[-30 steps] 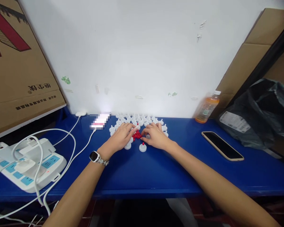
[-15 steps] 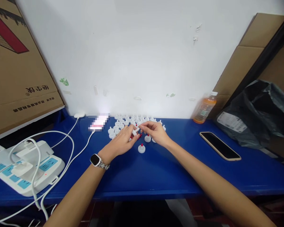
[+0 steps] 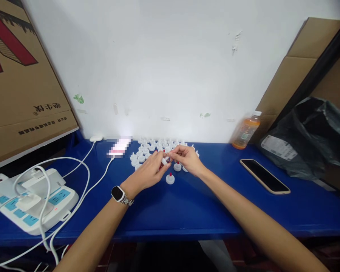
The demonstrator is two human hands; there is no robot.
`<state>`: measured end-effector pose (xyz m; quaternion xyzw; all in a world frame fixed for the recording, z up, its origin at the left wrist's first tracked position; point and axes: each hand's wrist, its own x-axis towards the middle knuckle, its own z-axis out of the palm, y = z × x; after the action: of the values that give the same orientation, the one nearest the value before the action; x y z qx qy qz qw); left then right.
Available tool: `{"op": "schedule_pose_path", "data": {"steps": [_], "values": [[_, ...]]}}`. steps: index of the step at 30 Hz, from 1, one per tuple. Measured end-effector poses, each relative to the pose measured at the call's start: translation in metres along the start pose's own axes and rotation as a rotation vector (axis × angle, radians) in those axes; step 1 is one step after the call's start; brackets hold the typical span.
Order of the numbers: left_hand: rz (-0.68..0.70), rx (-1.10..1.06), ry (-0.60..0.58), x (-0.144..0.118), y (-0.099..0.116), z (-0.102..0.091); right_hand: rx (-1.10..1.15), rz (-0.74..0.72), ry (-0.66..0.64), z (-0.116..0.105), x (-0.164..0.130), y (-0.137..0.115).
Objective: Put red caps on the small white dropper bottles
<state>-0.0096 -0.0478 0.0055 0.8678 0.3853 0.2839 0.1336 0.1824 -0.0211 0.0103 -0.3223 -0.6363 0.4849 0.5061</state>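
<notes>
Since the earlier frame we have lifted both hands off the table's far edge. Left hand (image 3: 147, 173) and right hand (image 3: 187, 159) pinch one white cap (image 3: 164, 161) between fingertips, raised above the loose caps (image 3: 154, 145); finished cap (image 3: 170, 178) stands nearer us.

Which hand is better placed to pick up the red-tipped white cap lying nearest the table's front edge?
Probably the left hand: its fingertips sit just beside the red-tipped cap, while the right hand is farther back.

One head-worn camera looks forward and down at the blue table (image 3: 187, 211).
</notes>
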Motion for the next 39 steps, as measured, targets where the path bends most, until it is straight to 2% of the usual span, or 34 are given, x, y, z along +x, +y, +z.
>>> {"op": "schedule_pose_path", "data": {"steps": [5, 13, 17, 20, 25, 33, 36, 39], "values": [[0.030, -0.011, 0.053, 0.002, -0.001, 0.005, 0.002, -0.033, 0.005, 0.002, 0.000, -0.003], [0.056, 0.028, 0.058, 0.005, -0.006, 0.009, -0.093, -0.062, -0.062, -0.002, 0.000, -0.007], [0.018, 0.089, 0.136, 0.008, -0.015, -0.001, -0.375, -0.142, 0.028, -0.013, 0.006, -0.001], [-0.026, 0.150, 0.185, 0.007, -0.026, -0.011, -0.644, -0.135, 0.109, -0.021, 0.011, 0.007], [-0.039, 0.185, 0.170, 0.008, -0.031, -0.010, -0.940, -0.126, 0.075, -0.025, 0.020, 0.022], [-0.003, 0.173, 0.140, 0.011, -0.029, -0.001, -1.143, -0.087, 0.027, -0.025, 0.031, 0.027], [-0.005, 0.175, 0.135, 0.010, -0.028, -0.003, -1.185, -0.065, 0.034, -0.025, 0.043, 0.024], [-0.006, 0.184, 0.124, 0.009, -0.028, -0.004, -1.230, -0.037, -0.039, -0.022, 0.060, 0.022]]}}
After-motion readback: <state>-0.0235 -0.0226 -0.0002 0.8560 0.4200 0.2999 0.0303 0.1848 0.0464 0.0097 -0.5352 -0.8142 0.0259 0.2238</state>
